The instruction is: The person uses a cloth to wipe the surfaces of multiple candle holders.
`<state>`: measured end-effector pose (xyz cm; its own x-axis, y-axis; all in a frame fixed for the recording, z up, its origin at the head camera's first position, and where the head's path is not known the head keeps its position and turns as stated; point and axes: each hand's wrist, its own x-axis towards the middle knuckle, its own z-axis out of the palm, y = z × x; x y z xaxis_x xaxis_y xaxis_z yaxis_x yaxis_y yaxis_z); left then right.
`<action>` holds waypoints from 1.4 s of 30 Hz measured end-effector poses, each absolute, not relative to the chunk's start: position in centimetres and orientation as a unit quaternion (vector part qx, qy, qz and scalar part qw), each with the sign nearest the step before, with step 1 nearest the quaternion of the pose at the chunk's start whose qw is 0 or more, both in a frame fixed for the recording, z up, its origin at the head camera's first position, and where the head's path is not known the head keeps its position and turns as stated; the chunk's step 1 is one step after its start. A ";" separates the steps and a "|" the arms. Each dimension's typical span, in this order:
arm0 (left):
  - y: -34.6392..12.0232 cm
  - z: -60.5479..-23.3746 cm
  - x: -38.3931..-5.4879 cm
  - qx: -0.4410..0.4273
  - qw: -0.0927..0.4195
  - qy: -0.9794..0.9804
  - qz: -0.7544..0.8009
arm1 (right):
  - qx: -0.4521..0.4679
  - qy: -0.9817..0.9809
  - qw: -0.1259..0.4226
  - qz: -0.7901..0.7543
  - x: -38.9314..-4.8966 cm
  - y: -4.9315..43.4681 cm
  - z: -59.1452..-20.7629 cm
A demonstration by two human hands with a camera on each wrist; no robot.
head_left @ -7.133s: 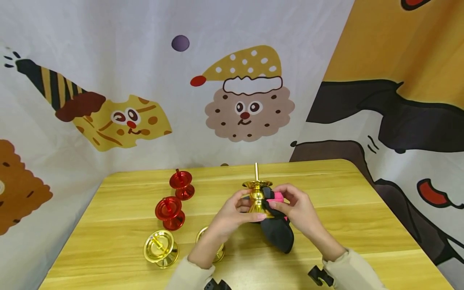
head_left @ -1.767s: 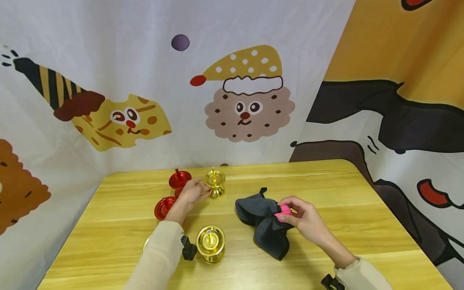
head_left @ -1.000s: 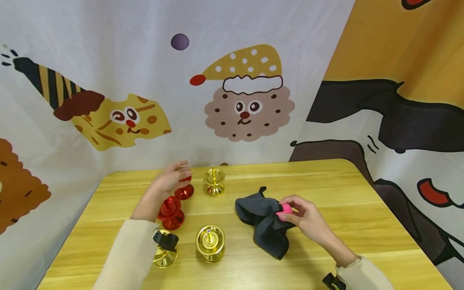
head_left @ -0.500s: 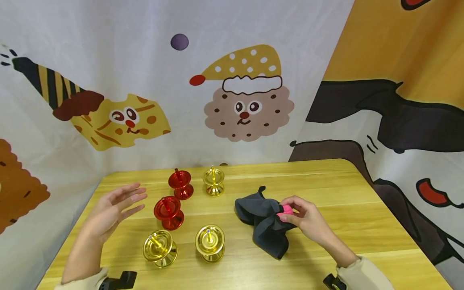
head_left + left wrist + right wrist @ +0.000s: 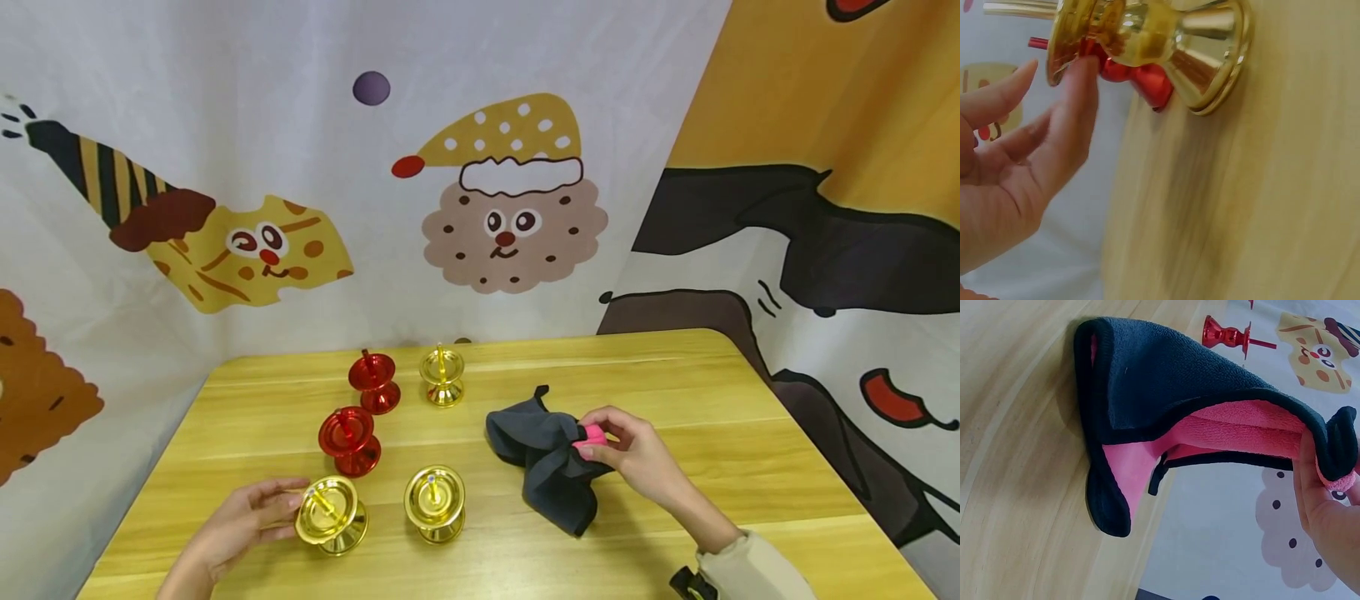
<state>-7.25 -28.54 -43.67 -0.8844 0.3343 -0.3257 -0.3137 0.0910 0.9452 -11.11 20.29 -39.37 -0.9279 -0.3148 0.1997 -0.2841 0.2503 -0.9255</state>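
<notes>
My left hand (image 5: 251,521) is at the left side of a gold candle holder (image 5: 341,518), fingers extended, fingertips right at its upper dish. In the left wrist view, the index finger overlaps that dish, with thumb and fingers apart. My right hand (image 5: 633,450) pinches a bunched cloth (image 5: 551,454), dark grey with a pink underside and black edging. Its lower part rests on the table, as the right wrist view also shows. A second gold candle holder (image 5: 437,504) stands between the left one and the cloth.
Two red candle holders (image 5: 352,442) stand behind the left gold one, one farther back than the other. Another gold candle holder (image 5: 442,377) stands at the back of the wooden table (image 5: 712,417). A printed curtain (image 5: 300,167) hangs behind.
My left hand let go of a gold candle holder at the back, then swung left and came forward to the front-left gold one. My right hand keeps its hold on the cloth.
</notes>
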 end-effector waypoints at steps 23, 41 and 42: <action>-26.6 -40.1 -7.4 0.026 0.196 0.683 0.703 | -0.196 0.790 0.015 -0.581 -11.2 20.4 -39.4; -15.8 -32.1 -10.2 0.013 0.077 0.698 0.712 | -0.170 0.789 0.021 -0.590 -11.5 19.2 -38.8; -15.0 -32.0 -10.4 0.007 0.078 0.696 0.714 | -0.169 0.789 0.018 -0.590 -11.5 19.1 -38.7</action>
